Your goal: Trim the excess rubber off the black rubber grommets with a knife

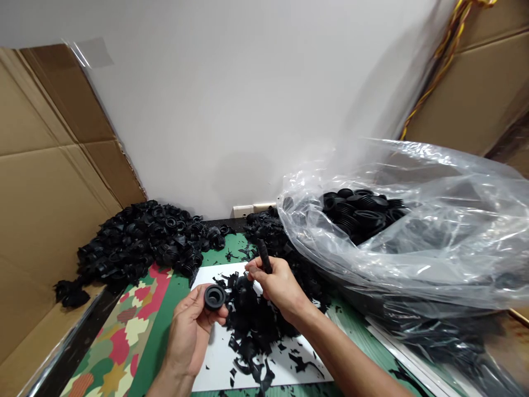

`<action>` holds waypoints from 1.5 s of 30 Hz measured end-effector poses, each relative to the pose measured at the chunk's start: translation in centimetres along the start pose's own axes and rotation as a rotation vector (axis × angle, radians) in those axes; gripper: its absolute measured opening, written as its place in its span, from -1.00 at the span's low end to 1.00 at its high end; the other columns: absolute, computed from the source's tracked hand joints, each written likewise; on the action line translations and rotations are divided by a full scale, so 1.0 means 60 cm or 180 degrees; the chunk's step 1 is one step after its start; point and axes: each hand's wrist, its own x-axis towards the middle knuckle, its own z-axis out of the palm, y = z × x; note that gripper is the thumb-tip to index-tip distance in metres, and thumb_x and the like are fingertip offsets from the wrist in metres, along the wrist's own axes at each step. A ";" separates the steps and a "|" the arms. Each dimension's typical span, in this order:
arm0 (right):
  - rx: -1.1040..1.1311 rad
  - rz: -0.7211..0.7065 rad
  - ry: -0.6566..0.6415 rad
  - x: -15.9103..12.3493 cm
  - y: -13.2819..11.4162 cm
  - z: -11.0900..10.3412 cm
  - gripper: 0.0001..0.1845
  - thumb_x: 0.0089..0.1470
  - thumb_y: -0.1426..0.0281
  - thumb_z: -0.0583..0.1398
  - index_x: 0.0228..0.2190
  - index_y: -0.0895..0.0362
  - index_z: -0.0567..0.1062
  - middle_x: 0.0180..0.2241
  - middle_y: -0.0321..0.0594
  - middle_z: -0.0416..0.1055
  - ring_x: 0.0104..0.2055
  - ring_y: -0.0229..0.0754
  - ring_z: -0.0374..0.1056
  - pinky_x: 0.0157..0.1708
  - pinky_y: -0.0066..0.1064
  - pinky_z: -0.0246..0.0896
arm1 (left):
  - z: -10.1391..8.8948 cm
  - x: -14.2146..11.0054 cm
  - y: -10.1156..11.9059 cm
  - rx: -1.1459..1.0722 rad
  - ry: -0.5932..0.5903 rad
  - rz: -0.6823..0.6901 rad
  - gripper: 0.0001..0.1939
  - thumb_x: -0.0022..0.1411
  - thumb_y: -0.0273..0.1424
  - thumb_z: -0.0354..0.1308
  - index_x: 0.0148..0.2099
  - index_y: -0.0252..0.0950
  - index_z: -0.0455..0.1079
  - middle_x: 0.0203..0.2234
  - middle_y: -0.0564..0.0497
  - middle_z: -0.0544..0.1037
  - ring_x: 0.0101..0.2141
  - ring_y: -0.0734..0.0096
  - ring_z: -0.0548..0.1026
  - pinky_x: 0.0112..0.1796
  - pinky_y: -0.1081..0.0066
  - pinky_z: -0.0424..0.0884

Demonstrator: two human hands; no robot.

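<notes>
My left hand [188,331] holds a round black rubber grommet [215,298] between fingers and thumb, its central hole facing up. My right hand [278,286] grips a black-handled tool [264,256] upright in its fingers, and the tool's tip is hidden in the hand. Just below both hands, a heap of black rubber trimmings [248,314] lies on a white sheet [215,358]. Neither hand touches the heap.
A large pile of black rubber parts [144,237] lies at the back left. A clear plastic bag [417,248] full of similar ribbed parts fills the right side. Beneath everything is a green mat [173,314]. Cardboard sheets [49,182] line the left side, in front of a white wall [215,99].
</notes>
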 end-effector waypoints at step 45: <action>-0.1653 -0.0885 0.0224 -0.007 -0.004 0.005 -0.92 -0.06 0.48 0.07 -0.55 0.13 0.31 -0.57 -0.31 0.29 -0.51 -0.23 0.20 -0.47 -0.43 0.04 | 0.012 -0.011 0.005 0.0194 -0.0180 -0.0032 -0.75 -0.11 -0.31 0.35 -0.39 -0.40 0.53 -0.64 -0.03 0.52 -0.64 0.39 0.47 -0.61 0.49 0.37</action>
